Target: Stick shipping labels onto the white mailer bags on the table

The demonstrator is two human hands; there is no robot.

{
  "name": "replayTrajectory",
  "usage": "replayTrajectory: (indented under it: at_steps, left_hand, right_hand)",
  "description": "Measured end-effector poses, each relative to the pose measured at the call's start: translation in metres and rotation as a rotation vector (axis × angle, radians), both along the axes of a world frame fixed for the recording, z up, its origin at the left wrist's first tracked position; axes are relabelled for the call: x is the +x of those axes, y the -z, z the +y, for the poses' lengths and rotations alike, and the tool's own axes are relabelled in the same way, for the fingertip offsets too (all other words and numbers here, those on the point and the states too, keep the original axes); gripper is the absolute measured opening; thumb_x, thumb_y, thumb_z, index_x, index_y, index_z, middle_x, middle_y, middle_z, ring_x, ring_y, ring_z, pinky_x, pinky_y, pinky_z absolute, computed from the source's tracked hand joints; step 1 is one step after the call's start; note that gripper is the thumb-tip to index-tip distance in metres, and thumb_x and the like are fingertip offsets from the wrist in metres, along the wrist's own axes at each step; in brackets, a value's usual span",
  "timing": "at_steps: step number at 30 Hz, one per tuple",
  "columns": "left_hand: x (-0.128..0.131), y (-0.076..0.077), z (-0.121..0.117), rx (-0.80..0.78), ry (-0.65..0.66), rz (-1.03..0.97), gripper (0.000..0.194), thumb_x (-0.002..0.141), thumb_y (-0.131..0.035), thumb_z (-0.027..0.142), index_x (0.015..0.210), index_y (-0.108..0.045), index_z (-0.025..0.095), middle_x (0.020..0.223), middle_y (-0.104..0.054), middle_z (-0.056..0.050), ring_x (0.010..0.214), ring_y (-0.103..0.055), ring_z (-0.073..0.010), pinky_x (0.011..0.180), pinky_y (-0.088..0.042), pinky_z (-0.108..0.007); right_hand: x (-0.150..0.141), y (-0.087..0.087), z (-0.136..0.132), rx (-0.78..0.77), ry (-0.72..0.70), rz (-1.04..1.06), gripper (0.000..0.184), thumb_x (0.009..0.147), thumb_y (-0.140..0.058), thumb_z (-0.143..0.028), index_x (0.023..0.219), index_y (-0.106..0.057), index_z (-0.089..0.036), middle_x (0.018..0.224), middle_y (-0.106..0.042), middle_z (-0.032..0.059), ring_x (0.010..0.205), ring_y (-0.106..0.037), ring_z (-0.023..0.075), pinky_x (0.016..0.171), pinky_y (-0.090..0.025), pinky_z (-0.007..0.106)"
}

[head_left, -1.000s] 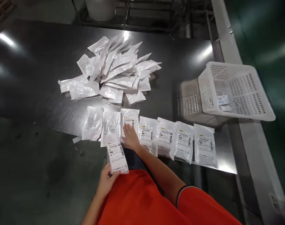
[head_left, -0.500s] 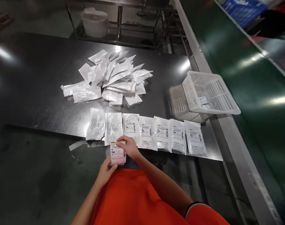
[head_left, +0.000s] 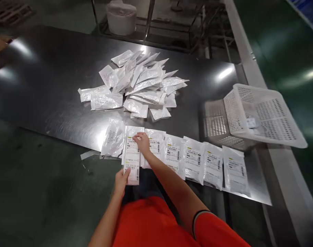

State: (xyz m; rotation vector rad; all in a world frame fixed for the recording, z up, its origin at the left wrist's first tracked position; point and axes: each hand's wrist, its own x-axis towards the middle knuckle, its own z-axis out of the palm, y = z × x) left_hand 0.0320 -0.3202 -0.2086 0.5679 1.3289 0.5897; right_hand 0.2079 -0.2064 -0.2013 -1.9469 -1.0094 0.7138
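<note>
My left hand (head_left: pixel 122 179), thumb on top, grips a small stack of printed shipping labels (head_left: pixel 133 175) at the table's front edge. My right hand (head_left: pixel 143 141) is closed in a pinch at the upper right edge of a single shipping label (head_left: pixel 132 151), which lies over a white plastic mailer bag (head_left: pixel 134 129). The label's lower end meets the stack. To the left lies another mailer bag (head_left: pixel 112 139) with only printed text showing. Rightward in the row, several mailer bags (head_left: pixel 191 159) bear labels with yellow marks and barcodes.
A heap of white mailer bags (head_left: pixel 143 84) covers the middle of the metal table (head_left: pixel 58 82). At right, a white perforated basket (head_left: pixel 264 113) leans on another basket (head_left: pixel 215 118), beside the green conveyor (head_left: pixel 282 65). Pale strips (head_left: pixel 89 154) jut over the front edge.
My right hand has moved up from the label stack with a label, now over the second bag from the left. My left hand keeps the stack. The view has shifted, so the table things appear farther right.
</note>
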Motion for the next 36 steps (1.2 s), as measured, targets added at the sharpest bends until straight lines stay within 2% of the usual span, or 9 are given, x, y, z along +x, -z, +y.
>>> replayTrajectory:
  at_steps: [4, 6, 10, 13, 16, 26, 31, 34, 36]
  left_hand:
    - [-0.020, 0.018, -0.032, -0.065, 0.084, 0.053, 0.059, 0.053, -0.077, 0.066, 0.077, -0.075, 0.012, 0.066, -0.073, -0.010, 0.063, -0.068, -0.0258, 0.061, -0.055, -0.037]
    - [-0.033, 0.017, -0.051, -0.080, 0.144, 0.087, 0.055, 0.049, -0.079, 0.063, 0.069, -0.075, 0.012, 0.063, -0.072, -0.010, 0.062, -0.068, -0.0268, 0.062, -0.055, -0.037]
    - [-0.063, -0.003, -0.083, -0.077, 0.261, 0.097, 0.047, 0.052, -0.081, 0.057, 0.069, -0.077, 0.014, 0.072, -0.075, -0.011, 0.072, -0.070, -0.0309, 0.068, -0.055, -0.038]
    - [-0.085, -0.018, -0.090, -0.021, 0.310, 0.125, 0.045, 0.061, -0.077, 0.057, 0.080, -0.080, 0.016, 0.084, -0.077, -0.012, 0.084, -0.070, -0.0335, 0.075, -0.055, -0.039]
    - [-0.099, -0.027, -0.080, 0.116, 0.328, 0.206, 0.045, 0.065, -0.075, 0.057, 0.085, -0.080, 0.016, 0.093, -0.077, -0.013, 0.089, -0.070, -0.0339, 0.081, -0.055, -0.041]
    - [-0.113, -0.046, -0.044, 0.298, 0.299, 0.226, 0.035, 0.068, -0.074, 0.046, 0.085, -0.079, 0.016, 0.096, -0.076, -0.013, 0.091, -0.069, -0.0336, 0.084, -0.053, -0.043]
    - [-0.124, -0.051, -0.043, 0.353, 0.320, 0.222, 0.033, 0.069, -0.072, 0.044, 0.087, -0.079, 0.017, 0.096, -0.076, -0.012, 0.092, -0.069, -0.0328, 0.085, -0.053, -0.042]
    - [-0.123, -0.060, -0.040, 0.444, 0.319, 0.220, 0.031, 0.073, -0.070, 0.043, 0.089, -0.079, 0.018, 0.104, -0.074, -0.013, 0.100, -0.067, -0.0330, 0.089, -0.052, -0.042]
    - [-0.119, -0.070, -0.037, 0.523, 0.333, 0.213, 0.029, 0.075, -0.069, 0.043, 0.090, -0.080, 0.019, 0.112, -0.072, -0.013, 0.106, -0.064, -0.0329, 0.093, -0.050, -0.042]
  right_hand:
    - [0.002, 0.022, 0.029, -0.135, -0.029, -0.209, 0.017, 0.082, -0.062, -0.032, 0.080, -0.072, -0.019, 0.114, -0.063, 0.0092, 0.107, -0.054, 0.0256, 0.096, -0.043, 0.043]
    - [-0.004, 0.026, 0.023, -0.140, -0.027, -0.255, 0.027, 0.087, -0.057, -0.033, 0.104, -0.069, -0.016, 0.127, -0.057, 0.0132, 0.117, -0.049, 0.0281, 0.103, -0.037, 0.045]
    - [-0.025, 0.032, -0.002, -0.214, -0.271, -0.575, 0.058, 0.095, -0.039, -0.038, 0.147, -0.035, -0.013, 0.155, -0.031, 0.0168, 0.143, -0.024, 0.0318, 0.116, -0.018, 0.053]
    - [-0.042, 0.039, -0.010, -0.307, -0.508, -0.714, 0.065, 0.096, -0.033, -0.042, 0.152, -0.023, -0.011, 0.160, -0.017, 0.0132, 0.148, -0.008, 0.0296, 0.119, -0.011, 0.052]
    - [-0.050, 0.043, -0.004, -0.354, -0.494, -0.733, 0.063, 0.096, -0.029, -0.036, 0.153, -0.018, -0.011, 0.161, -0.010, 0.0115, 0.149, -0.006, 0.0290, 0.119, -0.011, 0.055]
    - [-0.051, 0.049, -0.082, -0.123, -0.603, -0.705, 0.054, 0.095, -0.040, -0.034, 0.148, -0.036, -0.026, 0.159, -0.024, 0.0035, 0.149, -0.007, 0.0307, 0.119, -0.015, 0.055]
    - [-0.049, 0.031, -0.051, -0.223, -0.494, -0.536, 0.052, 0.092, -0.045, -0.036, 0.143, -0.044, -0.028, 0.158, -0.025, 0.0028, 0.148, -0.007, 0.0341, 0.117, -0.014, 0.060]
    - [-0.056, 0.007, -0.036, -0.189, -0.394, -0.342, 0.043, 0.094, -0.042, -0.039, 0.131, -0.059, -0.023, 0.148, -0.045, 0.0121, 0.142, -0.029, 0.0378, 0.112, -0.017, 0.066]
    - [-0.067, -0.011, -0.040, -0.141, -0.395, -0.175, 0.043, 0.097, -0.034, -0.042, 0.111, -0.070, -0.022, 0.126, -0.065, 0.0127, 0.125, -0.053, 0.0323, 0.108, -0.033, 0.059]
